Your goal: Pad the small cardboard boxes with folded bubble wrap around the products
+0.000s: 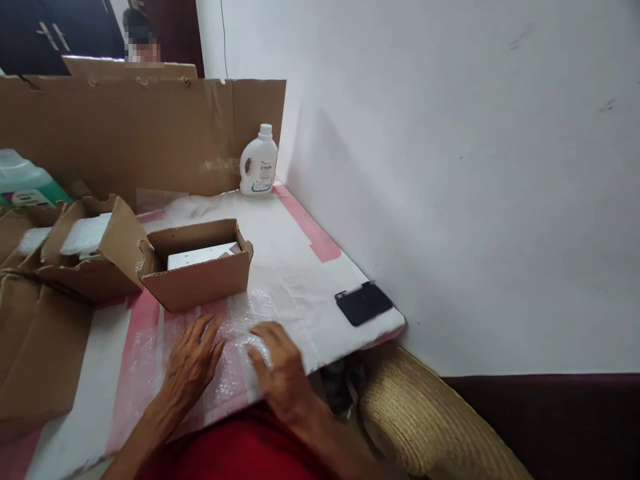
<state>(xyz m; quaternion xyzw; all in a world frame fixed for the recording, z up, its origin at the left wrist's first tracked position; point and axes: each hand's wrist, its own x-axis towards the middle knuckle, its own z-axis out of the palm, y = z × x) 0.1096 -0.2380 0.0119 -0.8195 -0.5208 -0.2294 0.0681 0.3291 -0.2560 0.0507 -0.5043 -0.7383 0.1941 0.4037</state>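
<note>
A clear sheet of bubble wrap (227, 380) lies across the near part of the table, under and between my hands. My left hand (193, 353) rests on its left side, fingers stretched out and slightly spread. On the right side is my right hand (283, 370), its fingers curved and the thumb apart from them; wrap shows between thumb and forefinger. Just beyond both hands stands an open cardboard box (200, 283). Inside that box sits a white box (193, 257), its lower part hidden by the cardboard.
More cardboard boxes (120, 250) with bubble-wrapped items stand at left. A white jug (259, 163) and a green-liquid bottle (27, 183) are farther back, before a cardboard partition (125, 133). A black flat object (363, 305) lies by the wall (475, 200). Beyond the partition is another person (140, 40).
</note>
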